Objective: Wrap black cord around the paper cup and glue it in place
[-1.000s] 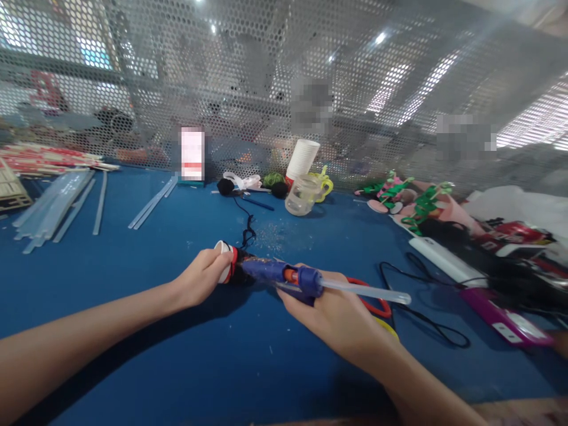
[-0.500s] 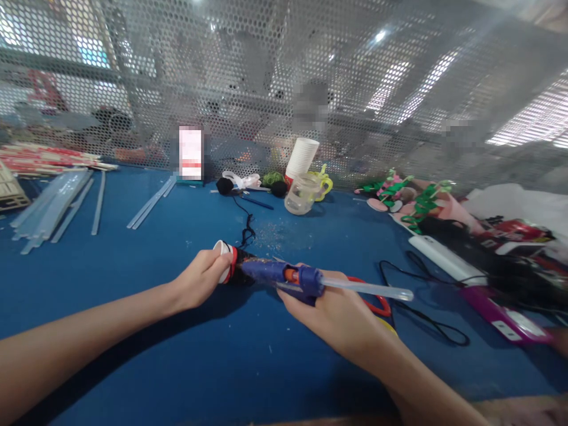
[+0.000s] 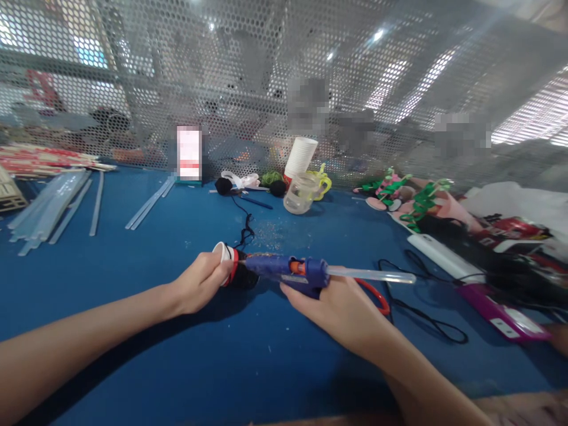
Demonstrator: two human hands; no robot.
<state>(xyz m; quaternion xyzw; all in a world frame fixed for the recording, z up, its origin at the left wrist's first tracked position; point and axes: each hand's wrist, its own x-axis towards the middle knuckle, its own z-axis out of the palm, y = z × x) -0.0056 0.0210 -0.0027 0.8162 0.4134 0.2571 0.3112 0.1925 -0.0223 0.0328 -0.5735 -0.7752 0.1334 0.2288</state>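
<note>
My left hand (image 3: 199, 283) grips the white rim end of a paper cup (image 3: 226, 254) that lies on its side, with a red band and black yarn around it. In my right hand (image 3: 341, 307) is a blue glue gun (image 3: 288, 271), its nozzle pointing left at the cup near the red band. A clear glue stick (image 3: 373, 275) sticks out of the gun's back end. Black yarn (image 3: 248, 228) runs from the cup back to a black ball (image 3: 223, 186). Whether the nozzle touches the cup, I cannot tell.
Glue sticks (image 3: 51, 204) lie at the left. Toward the back stand a blurred phone (image 3: 189, 154), stacked white cups (image 3: 302, 155) and a clear plastic mug (image 3: 298, 195). At the right are red-handled scissors (image 3: 377, 299), a black cord, a power strip (image 3: 446, 257) and green craft flowers (image 3: 423, 204).
The glue gun has shifted slightly right and turned more level, and its nozzle now shows beside the red band. My left hand still holds the cup.
</note>
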